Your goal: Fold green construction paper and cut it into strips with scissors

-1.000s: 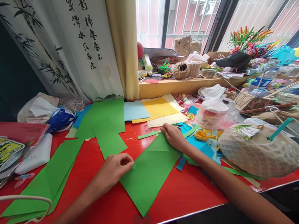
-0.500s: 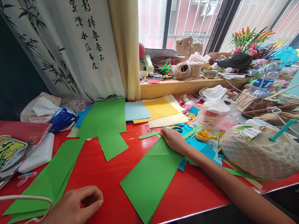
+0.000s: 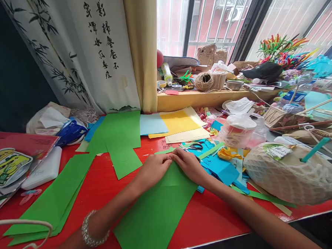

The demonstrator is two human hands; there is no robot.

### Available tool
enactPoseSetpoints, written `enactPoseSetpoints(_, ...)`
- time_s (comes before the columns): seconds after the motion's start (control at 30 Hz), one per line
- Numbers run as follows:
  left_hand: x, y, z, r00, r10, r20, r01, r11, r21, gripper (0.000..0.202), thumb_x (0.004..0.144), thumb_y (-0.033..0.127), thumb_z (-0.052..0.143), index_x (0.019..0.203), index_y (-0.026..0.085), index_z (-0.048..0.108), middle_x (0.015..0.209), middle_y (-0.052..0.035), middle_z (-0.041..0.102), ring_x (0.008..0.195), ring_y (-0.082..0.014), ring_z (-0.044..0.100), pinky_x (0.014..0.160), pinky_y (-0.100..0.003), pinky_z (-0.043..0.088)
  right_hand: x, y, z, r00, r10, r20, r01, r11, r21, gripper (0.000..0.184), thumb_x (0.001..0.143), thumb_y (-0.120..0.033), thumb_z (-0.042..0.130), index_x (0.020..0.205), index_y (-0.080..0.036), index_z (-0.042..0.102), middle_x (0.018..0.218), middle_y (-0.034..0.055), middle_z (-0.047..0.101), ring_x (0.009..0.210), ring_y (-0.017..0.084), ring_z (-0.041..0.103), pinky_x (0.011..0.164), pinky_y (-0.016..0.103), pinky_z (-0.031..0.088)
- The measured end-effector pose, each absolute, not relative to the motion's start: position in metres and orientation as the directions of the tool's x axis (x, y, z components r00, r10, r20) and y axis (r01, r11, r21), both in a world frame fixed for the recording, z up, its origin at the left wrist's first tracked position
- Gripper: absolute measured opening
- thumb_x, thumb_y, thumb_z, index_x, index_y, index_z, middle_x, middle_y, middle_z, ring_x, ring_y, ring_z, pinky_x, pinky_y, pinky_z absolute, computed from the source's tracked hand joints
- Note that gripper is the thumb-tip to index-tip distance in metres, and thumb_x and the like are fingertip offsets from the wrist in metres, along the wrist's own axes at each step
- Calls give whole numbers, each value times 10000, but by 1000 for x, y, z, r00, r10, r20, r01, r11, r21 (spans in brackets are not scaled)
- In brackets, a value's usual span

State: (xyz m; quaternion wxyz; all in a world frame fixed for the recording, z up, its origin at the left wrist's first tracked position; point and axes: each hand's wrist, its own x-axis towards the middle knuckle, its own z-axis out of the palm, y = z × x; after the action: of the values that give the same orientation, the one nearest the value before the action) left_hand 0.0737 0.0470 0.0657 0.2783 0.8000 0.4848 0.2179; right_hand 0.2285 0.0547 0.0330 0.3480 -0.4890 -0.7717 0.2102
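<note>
A folded green sheet of paper (image 3: 159,210) lies before me with its near end toward the table's front edge. At its far corner my left hand (image 3: 154,169) and my right hand (image 3: 187,163) meet, fingertips closed in a pinch on the paper. The exact fold under the fingers is hidden. Just beyond my right hand are scissors (image 3: 195,146), partly covered, among blue paper scraps (image 3: 224,168). A green strip (image 3: 164,151) shows behind my fingers.
On the left lie more green sheets (image 3: 55,193), a white power bank (image 3: 43,170) and a cable (image 3: 34,222). Yellow paper (image 3: 179,122) is at the back. A net-wrapped coconut (image 3: 291,173) with a straw and a plastic-wrapped cup (image 3: 238,128) stand right. Craft materials crowd the sill.
My left hand has come from the lower left to the sheet's far corner beside my right hand. The sheet has shifted toward me and left, and the scissors show more.
</note>
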Motion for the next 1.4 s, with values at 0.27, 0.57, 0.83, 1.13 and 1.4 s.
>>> enactPoseSetpoints(0.27,73,46,66,406,910,88,630,-348,695,302,806,288,396,829,201,684,710,5,658,669,-161,556,598,-246,357,231,58,32,-429,853,298,517,502,-693,301,930,-364,343,734,-196,497,664,-16,523,615,120,469,548,222,320)
enactPoseSetpoints(0.57,63,41,62,402,915,32,589,-286,756,260,773,316,411,628,178,577,580,32,529,556,-123,459,507,-232,300,237,64,33,-343,856,387,541,517,-664,331,897,-351,389,608,-202,325,565,-41,344,548,106,325,508,231,255)
enactPoseSetpoints(0.83,33,19,66,385,923,-24,610,-234,757,197,753,293,428,627,183,532,635,21,543,628,-136,485,580,-231,345,242,70,36,-297,851,433,572,522,-632,344,896,-366,372,606,-210,274,557,-40,301,540,110,266,495,247,232)
enactPoseSetpoints(1.13,-29,-15,49,264,954,-144,732,-100,673,271,785,395,445,624,194,531,648,13,563,649,-151,510,582,-213,371,242,73,32,-305,865,399,605,499,-620,342,897,-372,365,608,-212,277,560,-38,328,537,117,299,504,247,236)
enactPoseSetpoints(1.4,-75,-51,20,132,989,-68,898,-91,431,228,771,383,461,663,252,614,761,9,672,742,-182,620,688,-226,469,245,78,27,-285,885,369,634,463,-620,328,891,-369,371,614,-212,292,557,-37,341,543,123,316,524,249,235)
